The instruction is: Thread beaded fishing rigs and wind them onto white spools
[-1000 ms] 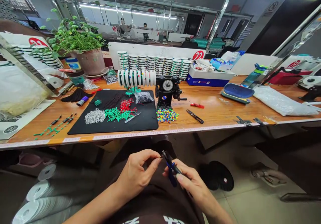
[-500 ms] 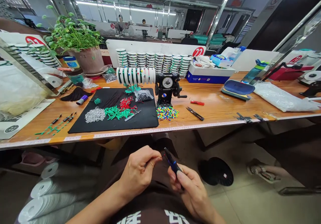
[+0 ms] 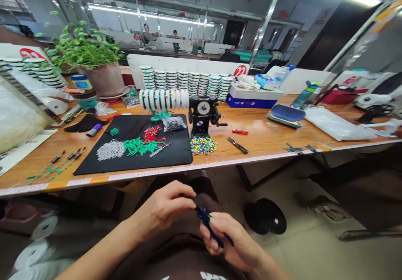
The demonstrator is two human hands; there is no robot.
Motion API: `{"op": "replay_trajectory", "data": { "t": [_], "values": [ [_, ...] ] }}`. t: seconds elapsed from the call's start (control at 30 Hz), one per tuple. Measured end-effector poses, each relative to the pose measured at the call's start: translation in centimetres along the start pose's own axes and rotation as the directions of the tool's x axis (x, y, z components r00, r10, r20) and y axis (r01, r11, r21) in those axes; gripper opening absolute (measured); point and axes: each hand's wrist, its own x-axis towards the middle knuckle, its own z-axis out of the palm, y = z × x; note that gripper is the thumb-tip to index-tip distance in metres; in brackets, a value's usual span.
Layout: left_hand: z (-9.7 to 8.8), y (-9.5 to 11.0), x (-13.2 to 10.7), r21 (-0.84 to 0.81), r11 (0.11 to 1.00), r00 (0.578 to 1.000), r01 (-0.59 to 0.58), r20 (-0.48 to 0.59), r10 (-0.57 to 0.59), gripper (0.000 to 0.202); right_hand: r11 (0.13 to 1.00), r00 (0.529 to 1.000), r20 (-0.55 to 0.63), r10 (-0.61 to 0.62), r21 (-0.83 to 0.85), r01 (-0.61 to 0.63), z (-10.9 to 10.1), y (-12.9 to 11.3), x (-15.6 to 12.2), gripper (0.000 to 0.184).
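Note:
In my right hand point(image 3: 230, 238) is a pair of blue-handled pliers point(image 3: 205, 219), the handles partly spread and the dark jaws pointing up and left. My left hand point(image 3: 168, 204) is closed, thumb and forefinger curled together right at the plier jaws; whatever lies between those fingertips is too small and dark to make out. Both hands are above my lap, below the table's front edge. On the table beyond them lies a black mat point(image 3: 171, 158) with grey pieces point(image 3: 110, 150), green sleeves point(image 3: 141, 146) and red pieces point(image 3: 153, 133).
A hand-cranked counter point(image 3: 202, 112) carries a row of white spools point(image 3: 163, 99). Coloured beads point(image 3: 204, 145) are heaped at its foot, with cutters point(image 3: 237, 145) and a red tool point(image 3: 240, 132) to the right. Stacked spools point(image 3: 183, 81) and a potted plant point(image 3: 103, 79) stand behind.
The pliers have shifted left and down, their jaws now at my left fingertips. My left thumb and forefinger have parted a little. The whole view has tilted slightly.

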Motion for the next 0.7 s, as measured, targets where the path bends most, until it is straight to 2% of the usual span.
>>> {"op": "replay_trajectory", "data": {
  "t": [0.07, 0.1, 0.13, 0.2, 0.23, 0.27, 0.3, 0.33, 0.37, 0.4, 0.43, 0.47, 0.57, 0.63, 0.7],
  "values": [
    [0.6, -0.1, 0.1, -0.13, 0.985, 0.989, 0.115, -0.083, -0.126, 0.019, 0.998, 0.999, 0.041, 0.015, -0.06, -0.013, -0.1, -0.2, 0.1, 0.043],
    [0.8, -0.4, 0.2, -0.228, 0.951, 0.96, 0.21, -0.133, -0.244, 0.016, 0.994, 0.998, 0.067, 0.012, -0.106, -0.004, -0.4, -0.7, 0.0, 0.045],
    [1.1, -0.7, 0.2, -0.342, 0.888, 0.907, 0.308, -0.175, -0.382, 0.016, 0.987, 0.996, 0.085, -0.007, -0.159, 0.02, -0.9, -1.5, -0.2, 0.046],
    [1.5, -1.4, 0.2, -0.563, 0.702, 0.758, 0.436, -0.19, -0.624, 0.026, 0.943, 0.99, 0.063, -0.125, -0.304, 0.139, -2.3, -4.1, -0.9, 0.043],
    [1.7, -1.6, 0.2, -0.648, 0.608, 0.69, 0.458, -0.172, -0.703, 0.033, 0.88, 0.973, 0.008, -0.229, -0.426, 0.21, -3.2, -5.9, -1.2, 0.04],
    [1.8, -1.8, 0.1, -0.712, 0.528, 0.639, 0.463, -0.145, -0.756, 0.039, 0.758, 0.927, -0.059, -0.372, -0.595, 0.266, -4.4, -8.0, -1.4, 0.038],
    [2.0, -1.8, 0.1, -0.758, 0.464, 0.606, 0.459, -0.115, -0.787, 0.044, 0.562, 0.836, -0.119, -0.536, -0.789, 0.248, -5.8, -10.1, -1.3, 0.037],
    [2.2, -1.8, 0.0, -0.789, 0.412, 0.587, 0.455, -0.081, -0.805, 0.047, 0.308, 0.701, -0.157, -0.695, -0.947, 0.093, -7.3, -12.3, -0.9, 0.036],
    [2.5, -1.7, 0.0, -0.81, 0.369, 0.578, 0.456, -0.046, -0.815, 0.048, 0.071, 0.543, -0.163, -0.824, -0.98, -0.186, -8.9, -14.4, -0.3, 0.035],
    [2.8, -1.5, -0.1, -0.824, 0.335, 0.572, 0.458, -0.016, -0.82, 0.049, 0.028, 0.457, -0.171, -0.873, -0.952, -0.304, -10.5, -16.3, 0.5, 0.03],
    [3.0, -1.3, -0.1, -0.832, 0.307, 0.569, 0.462, 0.012, -0.822, 0.049, 0.006, 0.415, -0.171, -0.894, -0.93, -0.369, -12.0, -18.0, 1.4, 0.025],
    [3.3, -1.1, -0.1, -0.835, 0.286, 0.567, 0.47, 0.037, -0.823, 0.05, -0.015, 0.391, -0.168, -0.905, -0.906, -0.423, -13.3, -19.3, 2.4, 0.022],
    [3.7, -0.5, 0.2, -0.831, 0.292, 0.567, 0.473, 0.033, -0.823, 0.051, -0.059, 0.397, -0.166, -0.903, -0.866, -0.496, -15.6, -21.8, 4.9, 0.014],
    [3.6, -0.3, 0.5, -0.825, 0.324, 0.571, 0.464, -0.001, -0.821, 0.05, -0.089, 0.399, -0.156, -0.904, -0.842, -0.532, -15.7, -22.1, 5.8, 0.009],
    [3.4, -0.5, 0.8, -0.817, 0.333, 0.569, 0.471, -0.008, -0.823, 0.05, -0.124, 0.403, -0.132, -0.906, -0.826, -0.549, -14.7, -21.7, 6.3, 0.016]
  ]
}}
